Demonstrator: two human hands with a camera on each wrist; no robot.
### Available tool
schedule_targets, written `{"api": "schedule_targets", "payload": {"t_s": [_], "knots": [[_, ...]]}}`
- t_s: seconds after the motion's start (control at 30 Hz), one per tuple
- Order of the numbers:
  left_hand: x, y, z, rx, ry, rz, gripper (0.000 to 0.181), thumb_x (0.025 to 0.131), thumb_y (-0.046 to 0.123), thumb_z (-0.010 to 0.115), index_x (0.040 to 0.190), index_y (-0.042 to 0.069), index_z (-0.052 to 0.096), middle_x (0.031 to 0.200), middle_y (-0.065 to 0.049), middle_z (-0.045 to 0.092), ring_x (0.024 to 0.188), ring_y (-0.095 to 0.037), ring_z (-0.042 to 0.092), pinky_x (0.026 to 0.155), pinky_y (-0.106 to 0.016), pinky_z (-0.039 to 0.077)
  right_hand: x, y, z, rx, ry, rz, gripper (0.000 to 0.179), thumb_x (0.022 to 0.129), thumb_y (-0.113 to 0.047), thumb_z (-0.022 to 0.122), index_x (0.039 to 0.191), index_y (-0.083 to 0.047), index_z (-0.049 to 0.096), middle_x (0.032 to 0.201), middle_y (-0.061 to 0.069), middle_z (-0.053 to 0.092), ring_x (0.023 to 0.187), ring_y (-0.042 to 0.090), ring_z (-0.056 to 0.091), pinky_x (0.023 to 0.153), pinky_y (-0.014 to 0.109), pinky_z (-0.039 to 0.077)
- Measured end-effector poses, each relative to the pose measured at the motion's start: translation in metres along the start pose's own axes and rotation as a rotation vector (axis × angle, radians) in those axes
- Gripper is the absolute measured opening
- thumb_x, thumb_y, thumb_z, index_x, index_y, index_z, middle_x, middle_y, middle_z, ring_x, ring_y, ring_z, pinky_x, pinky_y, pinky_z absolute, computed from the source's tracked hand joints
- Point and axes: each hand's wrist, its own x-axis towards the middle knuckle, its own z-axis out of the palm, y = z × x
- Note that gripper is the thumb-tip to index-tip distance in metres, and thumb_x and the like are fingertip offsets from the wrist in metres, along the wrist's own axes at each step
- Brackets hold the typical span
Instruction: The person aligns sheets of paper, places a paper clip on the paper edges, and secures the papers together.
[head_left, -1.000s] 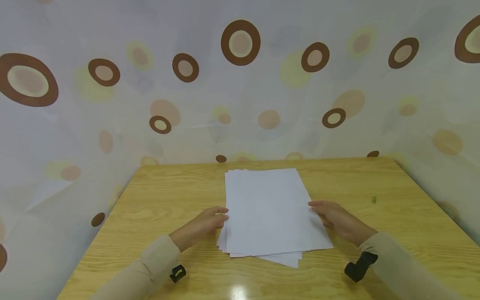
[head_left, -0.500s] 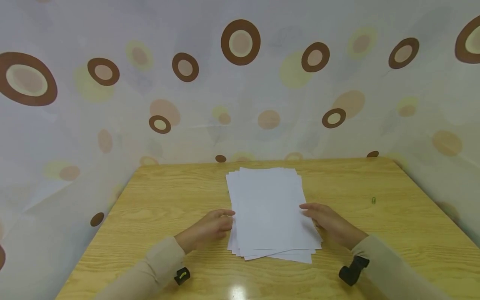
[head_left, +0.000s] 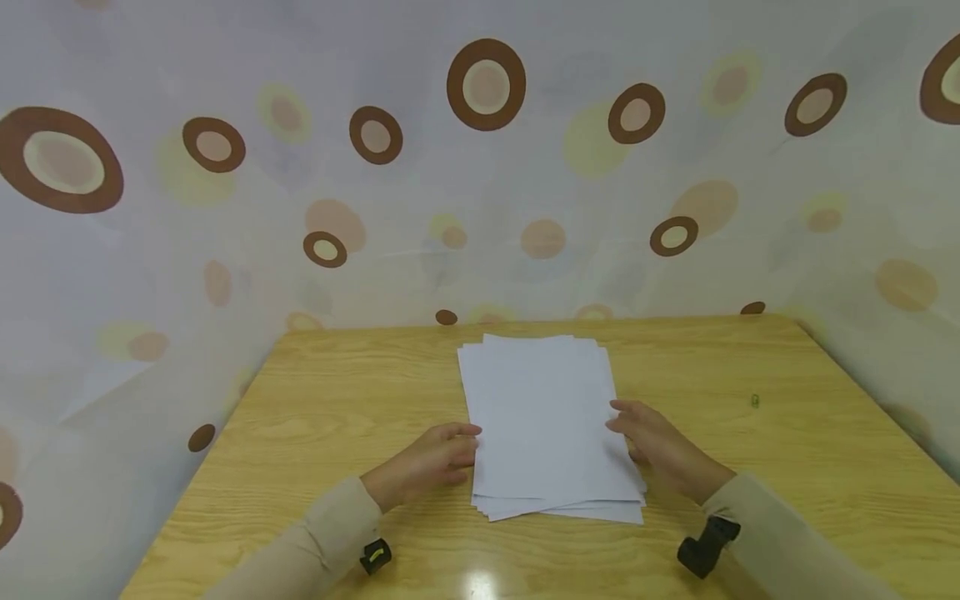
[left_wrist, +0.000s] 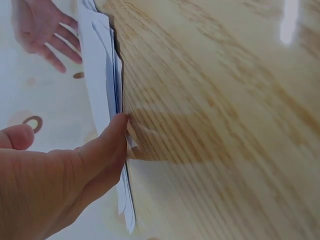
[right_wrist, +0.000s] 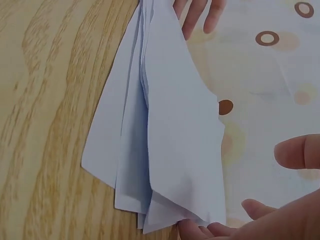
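Stack of white paper sheets (head_left: 547, 425), lying on the wood-grain table (head_left: 337, 400), middle of the head view, between both hands; long axis running front to back, one short edge toward the patterned wall covering (head_left: 405, 275), the other toward the person; sheets unevenly fanned, corners projecting at the far left and near right.

Left hand (head_left: 433, 461), fingers extended, touching the left long edge, thumb standing apart; right hand (head_left: 663, 437), fingertips at the right long edge, thumb lifted away from the paper; neither hand closed round the stack.

Edges and room: far short edge near the table's back edge; wide stretches of wood to left and right, a strip before the near short edge; small green object (head_left: 755, 401) on the right stretch, well apart from the stack, too small to identify.

Also: two beige sleeves (head_left: 330, 521); a black wrist device (head_left: 707, 547) at the right cuff.
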Motion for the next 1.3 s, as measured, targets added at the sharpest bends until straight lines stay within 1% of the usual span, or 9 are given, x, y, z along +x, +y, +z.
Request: {"api": "schedule_targets", "payload": {"t_s": [0.27, 0.37, 0.47, 0.6, 0.67, 0.73, 0.9, 1.03, 1.3], "knots": [[0.004, -0.006, 0.002, 0.044, -0.041, 0.004, 0.049, 0.101, 0.020, 0.043, 0.142, -0.007, 0.034, 0.147, -0.027, 0.032, 0.132, -0.042, 0.039, 0.104, -0.049, 0.041, -0.002, 0.001, -0.001, 0.128, 0.035, 0.036, 0.061, 0.102, -0.015, 0.038, 0.148, 0.010, 0.006, 0.152, 0.036, 0.004, 0.138, 0.053, 0.010, 0.110, 0.060, 0.023], [0.006, -0.007, 0.003, 0.057, -0.041, 0.001, 0.049, 0.101, 0.021, 0.043, 0.142, -0.006, 0.035, 0.148, -0.028, 0.030, 0.132, -0.044, 0.037, 0.103, -0.049, 0.041, 0.000, 0.001, 0.000, 0.145, 0.043, 0.073, 0.066, 0.100, -0.017, 0.040, 0.148, 0.010, 0.003, 0.152, 0.036, -0.001, 0.140, 0.052, 0.005, 0.112, 0.060, 0.018], [0.006, -0.006, 0.004, 0.063, -0.037, -0.002, 0.049, 0.101, 0.021, 0.043, 0.142, -0.005, 0.036, 0.149, -0.028, 0.029, 0.133, -0.045, 0.035, 0.103, -0.050, 0.041, 0.002, 0.000, 0.001, 0.155, 0.065, 0.121, 0.077, 0.098, -0.019, 0.045, 0.149, 0.005, -0.007, 0.153, 0.034, -0.009, 0.141, 0.050, -0.002, 0.113, 0.061, 0.010], [0.007, -0.006, 0.004, 0.058, -0.041, -0.002, 0.049, 0.102, 0.020, 0.043, 0.142, -0.006, 0.035, 0.148, -0.028, 0.030, 0.133, -0.043, 0.037, 0.103, -0.049, 0.041, 0.006, 0.003, -0.001, 0.113, 0.111, 0.149, 0.082, 0.097, -0.020, 0.046, 0.149, 0.004, -0.012, 0.153, 0.033, -0.014, 0.140, 0.050, -0.007, 0.113, 0.062, 0.004], [0.007, -0.005, 0.005, 0.061, -0.038, -0.001, 0.049, 0.102, 0.020, 0.043, 0.142, -0.007, 0.035, 0.148, -0.027, 0.031, 0.132, -0.043, 0.038, 0.101, -0.047, 0.043, 0.008, 0.006, -0.001, 0.098, 0.113, 0.135, 0.076, 0.097, -0.016, 0.044, 0.148, 0.008, -0.007, 0.153, 0.034, -0.009, 0.141, 0.050, -0.001, 0.113, 0.062, 0.008], [0.006, -0.005, 0.007, 0.073, -0.036, -0.001, 0.049, 0.101, 0.020, 0.044, 0.141, -0.007, 0.035, 0.148, -0.027, 0.031, 0.132, -0.043, 0.037, 0.099, -0.046, 0.046, 0.012, 0.011, 0.000, 0.088, 0.118, 0.127, 0.071, 0.096, -0.011, 0.042, 0.148, 0.010, -0.001, 0.152, 0.035, 0.001, 0.139, 0.049, 0.013, 0.111, 0.060, 0.018], [0.004, -0.004, 0.009, 0.103, -0.042, -0.004, 0.049, 0.101, 0.020, 0.044, 0.142, -0.006, 0.035, 0.148, -0.027, 0.031, 0.133, -0.045, 0.034, 0.096, -0.047, 0.048, 0.017, 0.021, 0.002, 0.042, 0.145, 0.132, 0.064, 0.094, -0.006, 0.041, 0.148, 0.010, 0.011, 0.146, 0.036, 0.023, 0.125, 0.044, 0.038, 0.098, 0.054, 0.040], [0.003, -0.003, 0.010, 0.113, -0.039, -0.011, 0.048, 0.102, 0.020, 0.043, 0.142, -0.006, 0.035, 0.148, -0.027, 0.031, 0.134, -0.045, 0.033, 0.096, -0.048, 0.047, 0.017, 0.022, 0.003, 0.020, 0.149, 0.110, 0.061, 0.096, -0.008, 0.043, 0.147, 0.011, 0.016, 0.142, 0.037, 0.031, 0.121, 0.043, 0.044, 0.092, 0.049, 0.045], [0.003, 0.002, 0.010, 0.135, -0.030, -0.011, 0.051, 0.101, 0.021, 0.044, 0.144, -0.005, 0.031, 0.152, -0.028, 0.023, 0.138, -0.043, 0.027, 0.097, -0.048, 0.046, 0.019, 0.017, 0.005, 0.061, 0.124, 0.059, 0.060, 0.097, -0.005, 0.041, 0.149, 0.008, 0.014, 0.143, 0.037, 0.030, 0.120, 0.040, 0.045, 0.089, 0.042, 0.047]]}}
